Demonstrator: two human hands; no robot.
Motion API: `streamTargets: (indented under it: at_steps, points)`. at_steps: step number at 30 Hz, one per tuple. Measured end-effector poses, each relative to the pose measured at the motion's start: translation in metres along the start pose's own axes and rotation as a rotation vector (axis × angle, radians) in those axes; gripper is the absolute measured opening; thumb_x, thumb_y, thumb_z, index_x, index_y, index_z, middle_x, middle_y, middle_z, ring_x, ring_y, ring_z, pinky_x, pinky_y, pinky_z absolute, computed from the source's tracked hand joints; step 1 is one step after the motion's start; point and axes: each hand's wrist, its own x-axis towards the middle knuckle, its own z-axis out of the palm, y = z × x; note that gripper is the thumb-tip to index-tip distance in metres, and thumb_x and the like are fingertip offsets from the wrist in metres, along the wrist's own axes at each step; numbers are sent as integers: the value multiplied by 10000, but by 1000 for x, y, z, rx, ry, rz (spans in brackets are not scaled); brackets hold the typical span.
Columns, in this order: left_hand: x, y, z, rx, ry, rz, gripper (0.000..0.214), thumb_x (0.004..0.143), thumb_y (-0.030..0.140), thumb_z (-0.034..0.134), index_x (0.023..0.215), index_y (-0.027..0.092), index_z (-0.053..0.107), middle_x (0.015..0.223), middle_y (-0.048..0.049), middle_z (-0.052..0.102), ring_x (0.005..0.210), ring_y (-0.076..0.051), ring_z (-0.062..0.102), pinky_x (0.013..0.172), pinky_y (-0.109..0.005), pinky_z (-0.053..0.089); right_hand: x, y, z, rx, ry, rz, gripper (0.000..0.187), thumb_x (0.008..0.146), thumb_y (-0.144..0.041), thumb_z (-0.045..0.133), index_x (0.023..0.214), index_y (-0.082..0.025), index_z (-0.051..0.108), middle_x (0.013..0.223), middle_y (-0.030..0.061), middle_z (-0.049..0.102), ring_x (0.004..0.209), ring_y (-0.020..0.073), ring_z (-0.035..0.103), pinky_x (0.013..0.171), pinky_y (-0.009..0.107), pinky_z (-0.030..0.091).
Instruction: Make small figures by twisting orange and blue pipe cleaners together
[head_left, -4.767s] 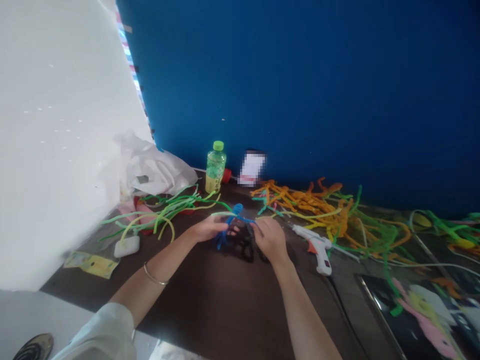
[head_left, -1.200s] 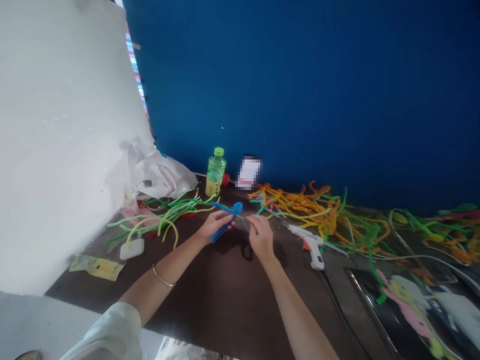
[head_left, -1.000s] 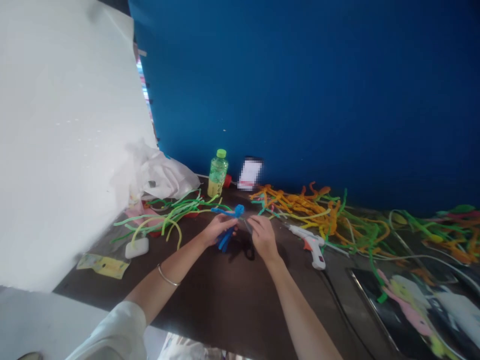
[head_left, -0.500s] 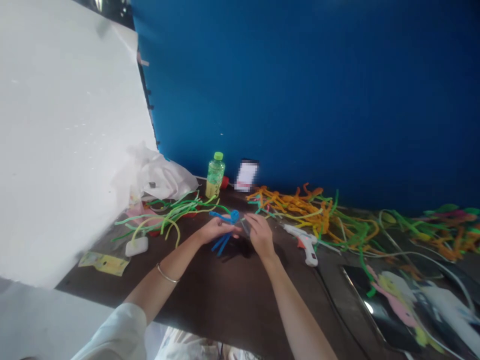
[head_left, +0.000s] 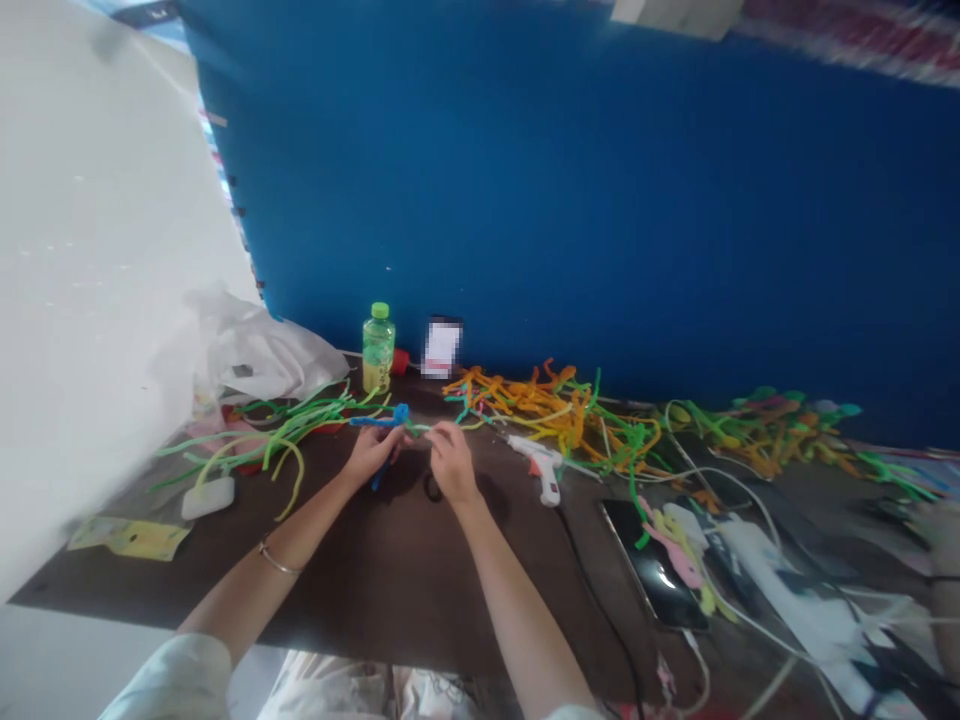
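Note:
My left hand [head_left: 370,455] is closed round a small figure twisted from blue pipe cleaners [head_left: 384,421], held just above the dark table [head_left: 390,585]. My right hand [head_left: 450,463] is pinched on a thin pale green pipe cleaner [head_left: 421,428] that runs to the blue figure. The two hands almost touch. Black scissors [head_left: 433,487] lie on the table under them, mostly hidden.
A white glue gun [head_left: 541,466] lies right of my hands. Orange and green pipe cleaners [head_left: 570,410] pile along the blue wall; more green ones [head_left: 285,430] lie left. A green-capped bottle [head_left: 377,348], a white plastic bag [head_left: 259,350] and a tablet [head_left: 656,565] are nearby.
The camera has lifted and swung right, showing more of the table's right side. Both hands stay on the blue figure and have drawn closer together.

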Motion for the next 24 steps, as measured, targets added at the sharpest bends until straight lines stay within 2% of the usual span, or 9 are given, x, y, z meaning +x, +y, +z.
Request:
streamTargets:
  at_steps: [3, 6, 9, 11, 13, 15, 18, 19, 24]
  points:
    - [1, -2, -2, 22, -2, 11, 388, 758, 455, 513, 677, 101, 652, 433, -14, 526, 385, -87, 468, 426, -201, 363, 8, -12, -1, 90, 13, 51, 224, 815, -94, 409, 824, -187, 612, 900, 78, 538, 856, 152, 542, 772, 284, 474]
    - [4, -6, -3, -57, 102, -9, 416, 753, 481, 504, 679, 93, 635, 493, -33, 559, 415, -95, 489, 439, -213, 385, 24, -29, -10, 178, 28, 122, 163, 807, -128, 446, 794, -186, 598, 889, 76, 536, 858, 158, 545, 757, 286, 470]
    - [8, -11, -5, -109, 138, -34, 400, 736, 473, 534, 687, 88, 633, 513, -30, 559, 432, -88, 484, 450, -212, 382, 44, -38, -35, 226, -115, 70, 171, 816, -143, 436, 853, -192, 596, 896, 72, 552, 861, 159, 548, 764, 291, 464]
    - [8, -12, -6, -138, 124, -50, 383, 714, 456, 571, 693, 79, 640, 487, -17, 532, 430, -80, 464, 439, -204, 358, 55, -27, -60, 208, -281, -20, 182, 816, -152, 442, 896, -191, 601, 930, 79, 573, 881, 166, 548, 784, 303, 456]
    - [7, -9, -8, -202, 119, -75, 365, 689, 436, 609, 696, 72, 639, 450, 4, 486, 419, -67, 429, 415, -192, 323, 64, 2, -91, 126, -359, -14, 167, 807, -179, 469, 884, -189, 618, 917, 79, 599, 865, 176, 559, 795, 328, 448]
    - [5, -4, -8, -316, 117, -113, 328, 670, 400, 647, 705, 75, 621, 487, 7, 490, 437, -54, 422, 409, -177, 310, 66, 45, -125, 54, -361, 151, 150, 784, -221, 506, 841, -188, 640, 887, 68, 623, 848, 184, 573, 795, 342, 449]
    - [2, 5, -7, -518, 65, -155, 309, 682, 396, 646, 728, 98, 578, 585, 2, 521, 455, -29, 409, 409, -153, 308, 60, 115, -175, -18, -144, 751, 115, 645, -263, 636, 730, -190, 663, 786, 38, 667, 769, 181, 605, 752, 307, 473]
    - [2, 7, -6, -577, 70, -161, 307, 677, 399, 652, 731, 112, 557, 647, -7, 545, 464, -26, 414, 404, -150, 308, 56, 135, -189, -53, -82, 851, 132, 633, -266, 635, 724, -175, 662, 733, 45, 668, 730, 187, 610, 702, 303, 486]
    - [4, 10, -1, -589, 5, -206, 331, 667, 406, 660, 711, 118, 504, 636, 16, 512, 389, 12, 309, 348, -129, 208, 33, 196, -217, -109, 66, 1106, 60, 621, -193, 583, 600, -143, 609, 474, 24, 587, 496, 150, 577, 495, 253, 483]
